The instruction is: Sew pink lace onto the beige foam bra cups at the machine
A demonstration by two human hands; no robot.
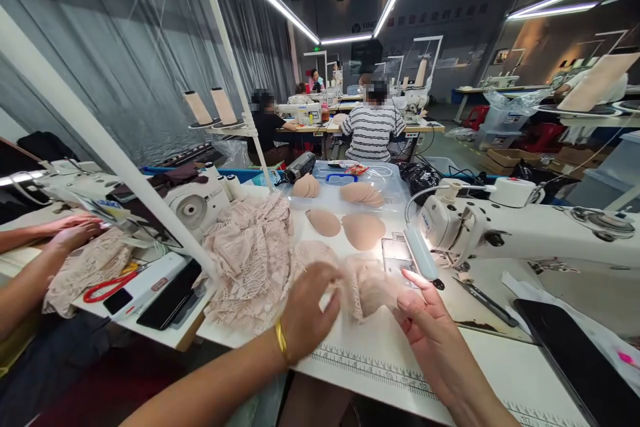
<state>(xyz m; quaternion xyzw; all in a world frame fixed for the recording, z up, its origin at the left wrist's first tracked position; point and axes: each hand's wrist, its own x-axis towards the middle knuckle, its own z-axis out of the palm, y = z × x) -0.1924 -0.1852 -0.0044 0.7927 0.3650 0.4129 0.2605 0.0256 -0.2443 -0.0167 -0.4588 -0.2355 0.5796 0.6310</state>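
Note:
My left hand (311,307), with a gold bangle on the wrist, is closed in a pinch on a small beige lace piece (367,287) lying on the white sewing table (380,353). My right hand (423,320) grips the same lace piece from the right, index finger stretched toward the presser foot area (400,257) of the white sewing machine (500,230). A heap of pink-beige lace (253,260) lies just left of my hands. Two beige bra cups (345,227) rest behind the piece.
A clear plastic box (350,190) with more cups stands at the back. A black phone or tablet (575,360) lies at the right. To the left a co-worker's hands (70,230) handle lace near red scissors (107,287) and another machine (195,203). Other people sit at further tables.

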